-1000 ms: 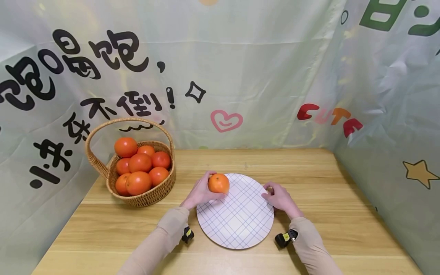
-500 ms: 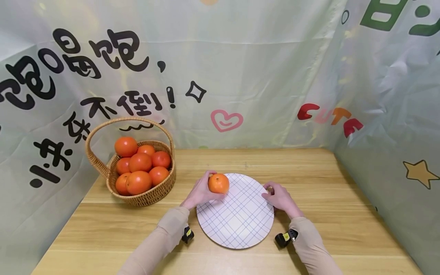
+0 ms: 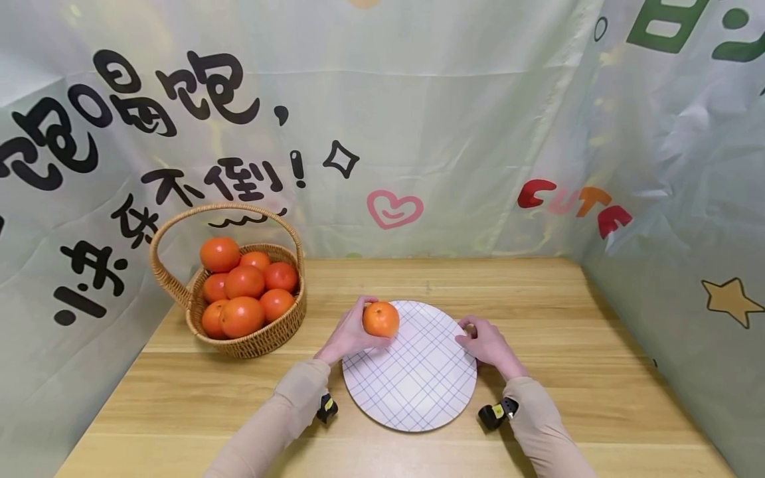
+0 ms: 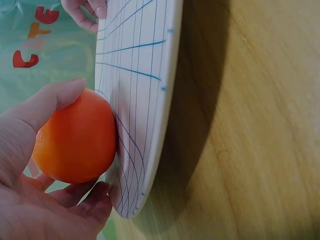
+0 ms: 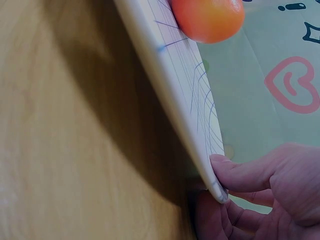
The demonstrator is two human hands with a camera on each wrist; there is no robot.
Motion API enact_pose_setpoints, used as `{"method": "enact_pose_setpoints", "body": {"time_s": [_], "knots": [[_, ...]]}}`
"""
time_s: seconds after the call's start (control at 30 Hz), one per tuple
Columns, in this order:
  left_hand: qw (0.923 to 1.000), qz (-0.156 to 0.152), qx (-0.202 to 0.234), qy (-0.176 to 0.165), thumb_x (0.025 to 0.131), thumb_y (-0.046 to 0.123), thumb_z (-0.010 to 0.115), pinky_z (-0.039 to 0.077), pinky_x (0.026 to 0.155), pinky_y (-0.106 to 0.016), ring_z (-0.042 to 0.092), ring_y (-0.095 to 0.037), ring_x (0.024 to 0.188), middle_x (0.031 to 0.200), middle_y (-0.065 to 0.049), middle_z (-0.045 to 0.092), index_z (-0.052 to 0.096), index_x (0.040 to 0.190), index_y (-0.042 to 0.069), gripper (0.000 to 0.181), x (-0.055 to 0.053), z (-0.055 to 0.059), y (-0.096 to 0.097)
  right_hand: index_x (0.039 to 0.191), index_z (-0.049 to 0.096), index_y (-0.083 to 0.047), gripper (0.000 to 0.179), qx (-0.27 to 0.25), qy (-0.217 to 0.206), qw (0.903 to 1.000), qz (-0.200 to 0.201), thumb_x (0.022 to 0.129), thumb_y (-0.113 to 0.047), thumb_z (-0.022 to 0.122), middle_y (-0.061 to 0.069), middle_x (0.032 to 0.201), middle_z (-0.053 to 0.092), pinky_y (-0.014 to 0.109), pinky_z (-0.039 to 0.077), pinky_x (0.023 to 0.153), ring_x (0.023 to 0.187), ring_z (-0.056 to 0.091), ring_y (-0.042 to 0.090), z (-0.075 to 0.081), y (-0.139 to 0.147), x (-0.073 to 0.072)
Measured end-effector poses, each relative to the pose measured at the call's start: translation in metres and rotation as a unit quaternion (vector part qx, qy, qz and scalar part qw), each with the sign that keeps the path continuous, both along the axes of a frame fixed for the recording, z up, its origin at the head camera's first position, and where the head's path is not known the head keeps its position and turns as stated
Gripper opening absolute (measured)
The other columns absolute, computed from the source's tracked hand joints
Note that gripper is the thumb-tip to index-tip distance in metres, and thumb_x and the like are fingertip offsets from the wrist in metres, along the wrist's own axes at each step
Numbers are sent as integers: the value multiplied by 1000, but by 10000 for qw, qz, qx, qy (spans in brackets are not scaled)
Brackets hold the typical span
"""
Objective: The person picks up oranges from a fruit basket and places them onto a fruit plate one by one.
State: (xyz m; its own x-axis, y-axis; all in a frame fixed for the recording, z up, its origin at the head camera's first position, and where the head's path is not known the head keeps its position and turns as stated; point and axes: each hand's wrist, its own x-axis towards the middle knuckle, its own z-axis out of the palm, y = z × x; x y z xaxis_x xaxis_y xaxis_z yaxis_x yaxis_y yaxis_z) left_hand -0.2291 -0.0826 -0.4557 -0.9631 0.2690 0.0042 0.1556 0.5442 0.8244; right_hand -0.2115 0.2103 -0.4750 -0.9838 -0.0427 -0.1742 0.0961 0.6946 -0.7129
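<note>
A wooden tabletop [image 3: 520, 285] forms the work surface. Clock directions are taken from the plate centre, 12 being the far side.

Two beige sleeves [image 3: 269, 418] enter from 8 and 4 o'clock, each with a black wrist camera [image 3: 327, 407] beside the plate. The round plate [image 3: 412, 378], white with blue crossed lines, has a dark shadow beneath its rim. The right hand [image 3: 489, 343], between 2 and 3 o'clock, pinches this rim: thumb on the upper face, fingers below. The left hand [image 3: 352, 330], at 10 o'clock, curls thumb and fingers around an orange fruit [image 3: 381, 319]. The fruit is at 11 o'clock against the plate's upper face; whether it bears its full weight there cannot be told. The left hand obstructs the adjacent rim.

The wicker basket [image 3: 263, 342] stands at 10 o'clock, well apart, holding piled fruits [image 3: 244, 282] under an arched handle [image 3: 222, 207].

Beyond hangs a pale printed curtain [image 3: 466, 133]: black characters at 10 to 11, a pink heart [image 3: 392, 214] at 12, coloured letters [image 3: 590, 199] between 1 and 2.
</note>
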Motion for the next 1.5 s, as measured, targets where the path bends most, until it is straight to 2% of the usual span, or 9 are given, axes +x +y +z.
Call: {"method": "enact_pose_setpoints", "body": {"time_s": [0.2,0.47,0.77,0.93,1.1,1.27,1.5], "knots": [[10000,-40,47,10,69,11,90,48,102,-56,60,-37,120,135,-19,59,45,138,12,83,-1,-1,1,122,59,1,30,-5,-5,10000,-19,96,-12,63,12,87,55,30,48,56,71,54,21,0,0,0],[9998,-94,182,49,68,12,91,49,102,-57,59,-39,123,142,-18,54,39,146,9,94,0,-4,2,123,59,1,30,-53,-11,10000,-32,96,-12,63,12,87,55,31,47,57,72,54,21,1,0,1],[9991,-35,287,310,69,19,92,40,109,-64,49,-43,135,153,-23,40,37,150,13,98,9,-1,-5,123,58,1,30,-79,3,10000,-27,96,-11,63,11,86,55,31,48,56,70,54,20,1,1,0],[9983,136,47,565,69,30,92,33,111,-69,39,-42,144,159,-18,36,36,151,20,100,16,8,-12,123,59,1,30,-88,4,10000,-47,95,-12,64,10,85,54,30,46,57,71,53,20,1,0,0],[9968,357,-42,709,71,35,90,32,112,-69,35,-37,148,161,-11,35,35,152,25,99,23,19,-19,122,59,1,30,-110,3,9999,-37,95,-11,64,10,85,54,30,46,57,71,53,21,2,0,0],[9947,471,-65,907,75,35,88,32,115,-66,33,-35,149,160,-11,36,35,153,22,95,29,23,-25,122,59,1,30,-92,28,9999,-45,95,-11,64,11,85,54,30,46,57,71,53,20,2,0,1],[9896,838,-121,1166,78,37,85,30,118,-62,33,-36,148,159,-13,35,35,153,18,92,37,30,-33,123,58,2,30,-69,39,10000,-40,96,-12,64,11,87,54,30,46,58,73,53,21,2,-1,2]]}}
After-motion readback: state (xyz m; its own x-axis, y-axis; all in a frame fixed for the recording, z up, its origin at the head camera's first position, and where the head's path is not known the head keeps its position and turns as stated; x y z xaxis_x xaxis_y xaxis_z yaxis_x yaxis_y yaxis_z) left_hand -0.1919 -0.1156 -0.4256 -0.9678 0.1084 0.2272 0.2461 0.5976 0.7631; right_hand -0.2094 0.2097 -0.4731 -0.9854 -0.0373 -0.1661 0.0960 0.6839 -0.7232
